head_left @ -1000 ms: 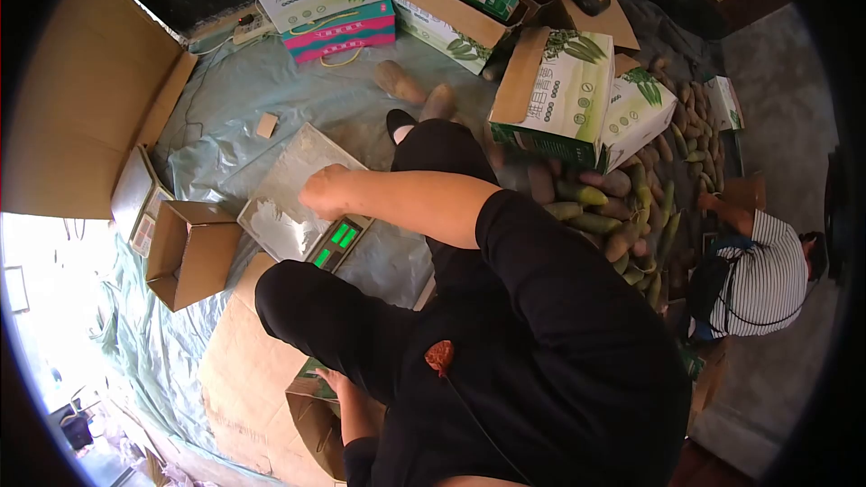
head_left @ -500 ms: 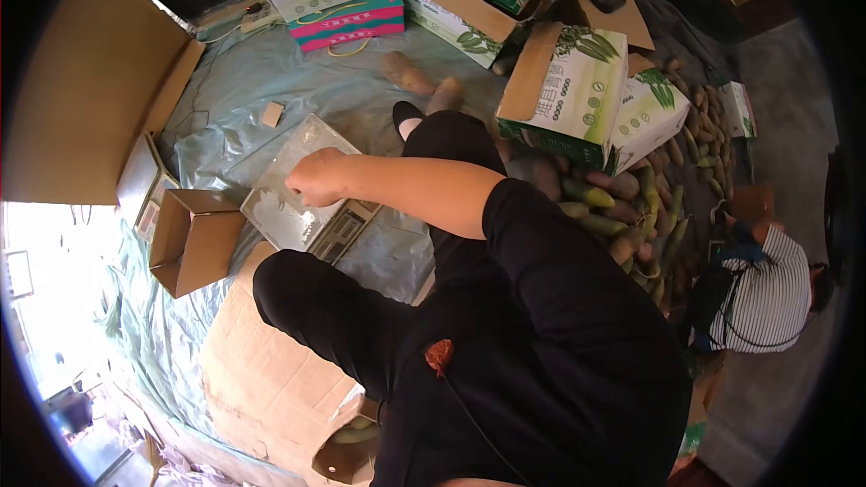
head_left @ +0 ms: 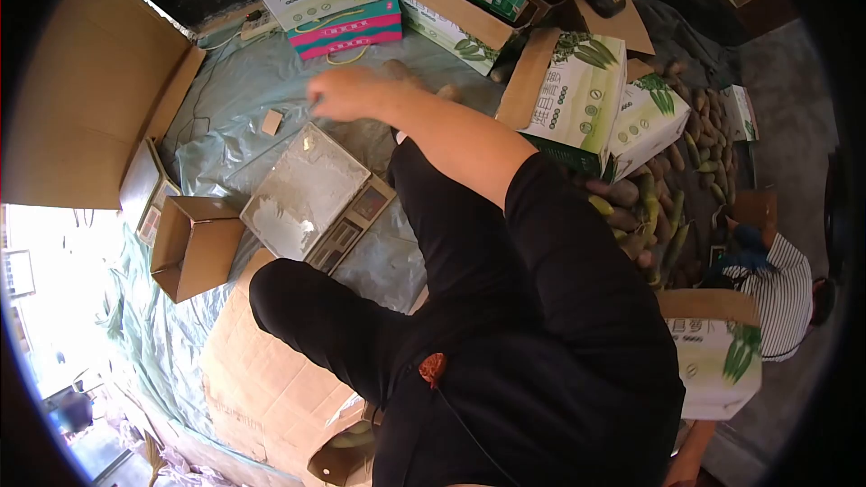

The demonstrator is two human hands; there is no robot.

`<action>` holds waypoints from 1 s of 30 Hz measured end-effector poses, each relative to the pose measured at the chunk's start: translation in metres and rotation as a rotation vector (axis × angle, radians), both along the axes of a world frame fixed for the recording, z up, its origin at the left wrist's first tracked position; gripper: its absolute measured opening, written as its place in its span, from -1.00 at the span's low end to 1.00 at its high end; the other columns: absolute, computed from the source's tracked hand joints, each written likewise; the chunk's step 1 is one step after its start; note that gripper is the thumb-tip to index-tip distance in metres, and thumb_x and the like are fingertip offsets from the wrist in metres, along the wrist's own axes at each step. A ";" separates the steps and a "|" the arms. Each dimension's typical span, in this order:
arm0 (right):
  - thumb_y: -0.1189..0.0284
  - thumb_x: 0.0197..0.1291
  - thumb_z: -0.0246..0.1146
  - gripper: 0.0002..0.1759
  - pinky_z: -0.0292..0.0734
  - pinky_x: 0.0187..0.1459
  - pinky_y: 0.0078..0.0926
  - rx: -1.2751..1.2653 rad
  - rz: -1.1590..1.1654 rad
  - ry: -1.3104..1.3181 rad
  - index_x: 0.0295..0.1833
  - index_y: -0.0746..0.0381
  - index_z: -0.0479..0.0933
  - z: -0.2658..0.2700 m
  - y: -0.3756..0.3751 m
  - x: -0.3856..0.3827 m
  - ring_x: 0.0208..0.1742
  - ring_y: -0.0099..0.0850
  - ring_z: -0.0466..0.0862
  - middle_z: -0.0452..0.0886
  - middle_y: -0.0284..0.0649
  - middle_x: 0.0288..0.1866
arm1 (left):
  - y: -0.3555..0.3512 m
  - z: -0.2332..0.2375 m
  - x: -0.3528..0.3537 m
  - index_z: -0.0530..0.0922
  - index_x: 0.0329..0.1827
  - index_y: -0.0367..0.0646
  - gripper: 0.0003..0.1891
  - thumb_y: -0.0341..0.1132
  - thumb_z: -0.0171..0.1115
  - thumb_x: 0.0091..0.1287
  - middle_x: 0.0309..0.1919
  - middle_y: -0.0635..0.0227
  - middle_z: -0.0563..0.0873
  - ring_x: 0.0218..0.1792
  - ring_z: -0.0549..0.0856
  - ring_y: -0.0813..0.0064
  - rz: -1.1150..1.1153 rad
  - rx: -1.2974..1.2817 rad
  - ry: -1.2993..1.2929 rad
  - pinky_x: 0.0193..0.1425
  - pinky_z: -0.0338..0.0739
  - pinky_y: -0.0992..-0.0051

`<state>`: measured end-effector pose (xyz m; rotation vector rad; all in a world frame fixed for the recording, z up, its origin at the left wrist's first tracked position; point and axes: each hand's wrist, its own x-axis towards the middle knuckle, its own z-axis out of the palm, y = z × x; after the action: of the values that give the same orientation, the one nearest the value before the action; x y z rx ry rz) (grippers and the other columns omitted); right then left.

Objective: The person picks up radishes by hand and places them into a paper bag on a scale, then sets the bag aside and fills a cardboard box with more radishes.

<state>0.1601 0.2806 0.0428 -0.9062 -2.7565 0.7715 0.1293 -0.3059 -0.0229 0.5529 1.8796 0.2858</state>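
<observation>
My right hand (head_left: 347,95) reaches out over the plastic sheet, just past the far corner of the scale. Motion smears its fingers, so I cannot see whether it holds anything. Below it lies a flat digital scale (head_left: 307,189) with a worn, pale metal plate and a display panel along its near right side. Nothing rests on the plate. Partly behind my hand and forearm are brown-skinned radishes (head_left: 448,91). My left hand is outside the view.
Printed radish boxes (head_left: 577,95) stand at the upper right beside piled radishes (head_left: 622,194). A small open carton (head_left: 194,248) sits left of the scale. At right, a person's arm (head_left: 693,453) supports another box (head_left: 713,370), near a person in a striped shirt (head_left: 785,293).
My right hand has lifted off the scale plate and moved up and slightly right. A printed box with a person's arm below it has come into view at the right.
</observation>
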 end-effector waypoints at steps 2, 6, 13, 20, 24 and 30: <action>0.22 -0.06 0.26 -0.67 0.49 -0.11 -0.30 -0.005 0.004 -0.249 -0.14 0.11 0.58 -0.036 0.028 0.013 -0.11 -0.28 0.62 0.64 -0.20 -0.16 | 0.005 0.012 0.003 0.52 0.02 -0.23 -0.71 -0.29 0.02 0.33 -0.14 0.29 0.65 -0.06 0.60 0.44 0.045 -0.005 -0.072 0.11 0.42 0.13; 0.24 -0.03 0.26 -0.69 0.50 -0.13 -0.31 -0.265 -0.019 -0.450 -0.15 0.13 0.58 -0.024 0.037 0.025 -0.11 -0.29 0.62 0.64 -0.20 -0.17 | 0.009 0.032 0.005 0.53 0.00 -0.24 -0.73 -0.31 0.01 0.34 -0.17 0.28 0.66 -0.09 0.61 0.45 0.131 -0.023 -0.220 0.09 0.45 0.16; 0.26 -0.06 0.28 -0.71 0.50 -0.15 -0.27 -0.043 -0.022 -0.165 -0.20 0.16 0.59 -0.066 0.068 0.042 -0.15 -0.22 0.62 0.64 -0.14 -0.21 | 0.031 0.052 -0.024 0.57 -0.18 -0.34 -0.75 -0.39 -0.08 0.38 -0.33 0.24 0.67 -0.28 0.65 0.45 0.653 0.133 -0.140 -0.20 0.57 0.46; 0.40 0.02 0.15 -0.78 0.40 -0.04 -0.08 0.262 -0.324 -0.499 -0.19 0.15 0.59 -0.139 0.047 0.149 0.04 -0.22 0.52 0.59 -0.21 -0.13 | 0.142 0.116 -0.067 0.56 -0.15 -0.31 -0.81 -0.53 -0.04 0.32 -0.22 0.23 0.64 -0.14 0.60 0.40 0.334 0.678 0.712 0.01 0.45 0.48; 0.37 0.13 0.04 -0.76 0.16 0.12 0.18 0.464 -0.157 -0.728 -0.16 0.06 0.60 -0.197 0.026 0.205 0.04 -0.30 0.47 0.56 -0.32 -0.14 | 0.211 0.124 -0.077 0.55 -0.11 -0.30 -0.79 -0.57 0.03 0.23 -0.12 0.15 0.61 -0.02 0.57 0.21 0.032 0.844 0.828 0.14 0.40 0.36; 0.20 0.11 0.11 -0.70 0.01 0.22 0.25 0.465 0.060 -1.040 -0.11 0.02 0.62 -0.227 0.014 0.245 0.10 -0.31 0.44 0.60 -0.35 -0.08 | 0.294 0.127 -0.077 0.55 -0.08 -0.24 -0.75 -0.52 0.09 0.15 -0.09 0.14 0.59 0.04 0.51 0.12 -0.361 0.835 0.925 0.21 0.30 0.23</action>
<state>0.4048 0.2942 -0.1842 -1.3710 -3.5269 -0.5360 0.0520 -0.0121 0.1044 1.8086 2.4207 0.6561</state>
